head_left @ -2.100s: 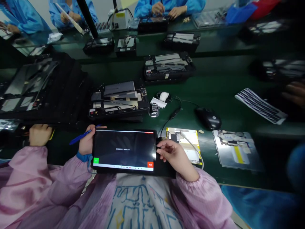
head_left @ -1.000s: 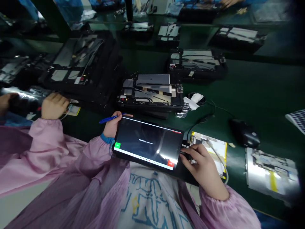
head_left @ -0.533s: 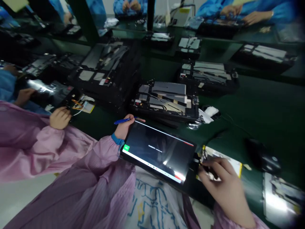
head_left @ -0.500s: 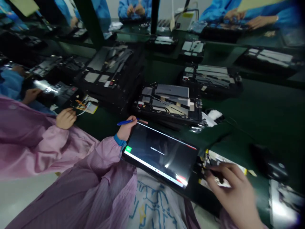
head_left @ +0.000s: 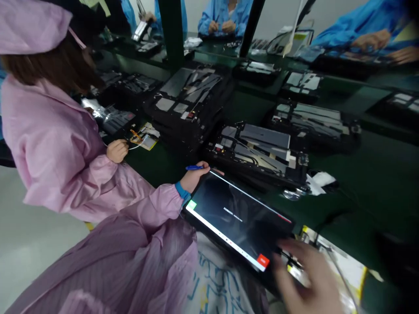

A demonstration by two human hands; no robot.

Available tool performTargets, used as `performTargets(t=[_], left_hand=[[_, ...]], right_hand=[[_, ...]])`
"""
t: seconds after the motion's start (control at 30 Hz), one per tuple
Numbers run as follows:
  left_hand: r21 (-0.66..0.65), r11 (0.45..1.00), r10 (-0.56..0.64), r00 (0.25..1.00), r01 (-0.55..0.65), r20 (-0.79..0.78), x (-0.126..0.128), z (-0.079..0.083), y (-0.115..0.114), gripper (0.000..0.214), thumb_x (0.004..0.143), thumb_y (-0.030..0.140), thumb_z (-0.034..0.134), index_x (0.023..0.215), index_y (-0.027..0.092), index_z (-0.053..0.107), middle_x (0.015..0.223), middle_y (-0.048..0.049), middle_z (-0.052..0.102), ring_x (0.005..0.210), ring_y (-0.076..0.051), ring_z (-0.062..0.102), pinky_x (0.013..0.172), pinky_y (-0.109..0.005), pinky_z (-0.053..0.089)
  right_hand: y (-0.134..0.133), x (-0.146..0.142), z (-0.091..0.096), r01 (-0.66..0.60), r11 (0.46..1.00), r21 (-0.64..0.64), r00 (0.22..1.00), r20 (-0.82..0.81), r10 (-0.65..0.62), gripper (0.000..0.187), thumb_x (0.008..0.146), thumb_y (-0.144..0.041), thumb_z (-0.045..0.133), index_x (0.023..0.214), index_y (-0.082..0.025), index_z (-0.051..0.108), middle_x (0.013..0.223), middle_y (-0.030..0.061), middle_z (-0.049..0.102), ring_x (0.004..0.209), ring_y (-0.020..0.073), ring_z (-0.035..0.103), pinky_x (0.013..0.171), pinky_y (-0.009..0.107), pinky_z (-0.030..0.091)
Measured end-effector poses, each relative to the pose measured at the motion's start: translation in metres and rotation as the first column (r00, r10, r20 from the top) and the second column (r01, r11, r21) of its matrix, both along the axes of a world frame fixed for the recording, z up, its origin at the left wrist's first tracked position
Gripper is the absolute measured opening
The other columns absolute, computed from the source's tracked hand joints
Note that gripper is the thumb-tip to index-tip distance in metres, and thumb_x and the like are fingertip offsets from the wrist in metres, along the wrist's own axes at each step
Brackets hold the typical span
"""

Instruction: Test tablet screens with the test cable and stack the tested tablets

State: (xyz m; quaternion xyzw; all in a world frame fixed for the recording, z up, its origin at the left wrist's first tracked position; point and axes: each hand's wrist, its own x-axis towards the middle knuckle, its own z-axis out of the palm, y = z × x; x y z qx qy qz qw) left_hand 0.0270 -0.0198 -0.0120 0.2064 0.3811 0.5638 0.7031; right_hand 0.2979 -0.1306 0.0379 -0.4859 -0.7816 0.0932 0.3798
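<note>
Dark green bench (head_left: 376, 170) ran across the view. Co-worker (head_left: 62, 139) in pink cap and smock sat at left. On the bench: tall stack of opened black units (head_left: 193, 96), lower stack (head_left: 258, 150) nearer, to its right. Tablet (head_left: 238, 218), screen lit, lay slantwise before the wearer's torso, at the bench's near side. Yellow-edged panel (head_left: 352, 257) just beyond its right end, pale cable across it. Right hand (head_left: 314, 274) blurred, near the tablet's right edge; could not tell whether its fingers held anything. Left hand (head_left: 193, 176) gripped the tablet's upper left corner, blue wristband (head_left: 182, 191) behind, blue pen (head_left: 194, 167) at the fingers.
</note>
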Motion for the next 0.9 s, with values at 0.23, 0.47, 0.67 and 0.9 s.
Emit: performTargets(t=[0.23, 0.47, 0.67, 0.9], left_hand=[[0.005, 1.000, 0.016, 1.000, -0.016, 0.017, 0.000, 0.000, 0.001, 0.029, 0.069, 0.019, 0.069, 0.074, 0.019, 0.041, 0.084, -0.0025, 0.071, 0.080, -0.020, 0.068, 0.073, -0.029, 0.049], [0.018, 1.000, -0.005, 1.000, 0.005, 0.003, -0.001, 0.003, 0.004, 0.029, 0.069, 0.019, 0.068, 0.074, 0.020, 0.040, 0.082, -0.0015, 0.070, 0.082, -0.021, 0.069, 0.082, -0.035, 0.050], [-0.010, 1.000, -0.012, 1.000, 0.012, -0.025, 0.000, 0.004, 0.007, 0.026, 0.070, 0.017, 0.066, 0.072, 0.020, 0.040, 0.083, -0.0015, 0.071, 0.083, -0.021, 0.069, 0.083, -0.035, 0.050], [-0.035, 0.999, 0.015, 1.000, -0.015, -0.009, 0.004, 0.005, 0.008, 0.025, 0.072, 0.014, 0.065, 0.071, 0.019, 0.040, 0.093, -0.0059, 0.073, 0.086, -0.022, 0.069, 0.084, -0.036, 0.049]], right_hand=[[-0.004, -0.104, -0.027, -0.488, 0.859, -0.154, 0.830, 0.221, 0.512, 0.041, 0.089, -0.027, 0.050, 0.130, -0.018, 0.050, 0.131, 0.0083, 0.058, 0.135, 0.0248, 0.038, 0.116, 0.056, 0.006], [0.004, -0.106, -0.026, -0.457, 0.870, -0.184, 0.848, 0.206, 0.489, 0.044, 0.089, -0.027, 0.048, 0.131, -0.014, 0.046, 0.136, 0.0114, 0.053, 0.140, 0.0246, 0.030, 0.116, 0.057, 0.000], [0.001, -0.047, -0.022, -0.113, 0.987, -0.118, 0.979, 0.154, 0.131, 0.033, 0.086, -0.027, 0.054, 0.116, -0.015, 0.051, 0.131, 0.0162, 0.053, 0.138, 0.0312, 0.031, 0.110, 0.063, 0.019], [-0.019, -0.024, -0.043, 0.027, 0.998, -0.049, 0.952, 0.306, -0.011, 0.037, 0.080, -0.040, 0.065, 0.111, -0.020, 0.058, 0.130, 0.0146, 0.052, 0.133, 0.0367, 0.034, 0.107, 0.068, 0.017]])
